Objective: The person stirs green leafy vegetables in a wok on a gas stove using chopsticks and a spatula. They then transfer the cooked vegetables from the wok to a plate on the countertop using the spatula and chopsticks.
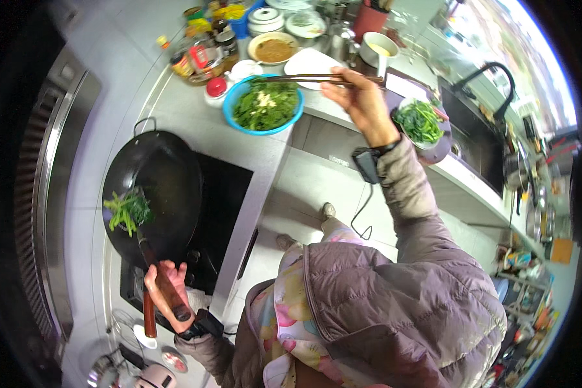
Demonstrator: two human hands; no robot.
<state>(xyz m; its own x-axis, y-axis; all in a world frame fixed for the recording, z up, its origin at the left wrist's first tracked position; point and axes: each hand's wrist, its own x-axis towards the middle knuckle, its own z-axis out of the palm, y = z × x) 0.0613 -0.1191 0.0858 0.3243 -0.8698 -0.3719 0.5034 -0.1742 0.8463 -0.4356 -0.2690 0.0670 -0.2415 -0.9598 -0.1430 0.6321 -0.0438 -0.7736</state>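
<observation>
My left hand grips the wooden handle of a skimmer or ladle, whose head holds leafy greens over the dark wok. The wok stands on the black cooktop. A second reddish-brown handle shows beside that hand; what it belongs to is hidden. My right hand holds a pair of wooden chopsticks, their tips over the far edge of a blue bowl. Chopped greens with pale minced bits on top fill the bowl.
A red-lidded jar, sauce bottles, a bowl of brown sauce and a white plate stand behind the blue bowl. A bowl of greens is right of my right hand, near the black sink. A saucepan stands behind.
</observation>
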